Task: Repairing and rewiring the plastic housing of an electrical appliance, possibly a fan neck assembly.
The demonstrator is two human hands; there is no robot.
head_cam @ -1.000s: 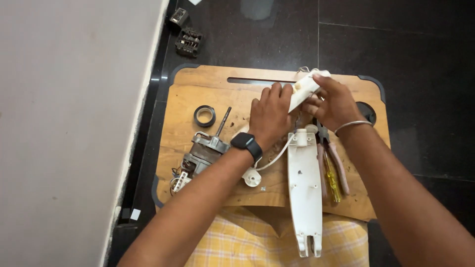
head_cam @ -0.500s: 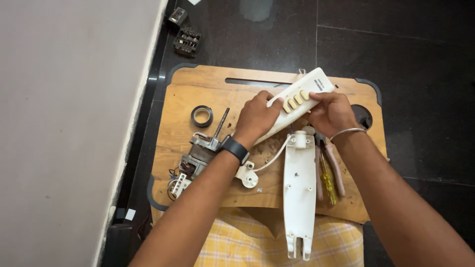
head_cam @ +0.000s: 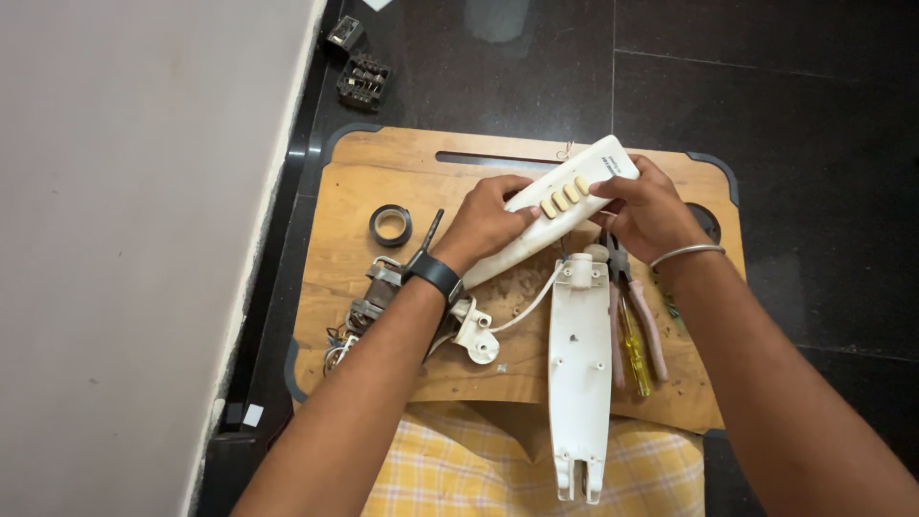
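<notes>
Held piece: white handle cover with a row of cream buttons (head_cam: pixel 558 213), lifted clear of the wooden lap board (head_cam: pixel 364 163), button side up.
Long axis: runs diagonally, low end toward the left hand, high end up and to the right.
Left hand (head_cam: pixel 488 222): fingers curled closed around the lower-middle stretch, thumb under, fingertips on the upper edge just left of the buttons; a black wristband (head_cam: pixel 436 275) sits on the wrist.
Right hand (head_cam: pixel 651 209): fingers wrapped shut on the upper end, thumb just right of the buttons.
Nearer hand: both grip it; the buttons lie between the two thumbs.
Below the fingers: matching white housing half (head_cam: pixel 579 369) lying lengthwise toward the person, a white wire running off it.
Right of that: pliers (head_cam: pixel 643 321) and a yellow screwdriver (head_cam: pixel 632 349), under the right wrist.
Left of left hand: roll of black tape (head_cam: pixel 391 225), well apart; a small motor (head_cam: pixel 369 302) under the forearm.
</notes>
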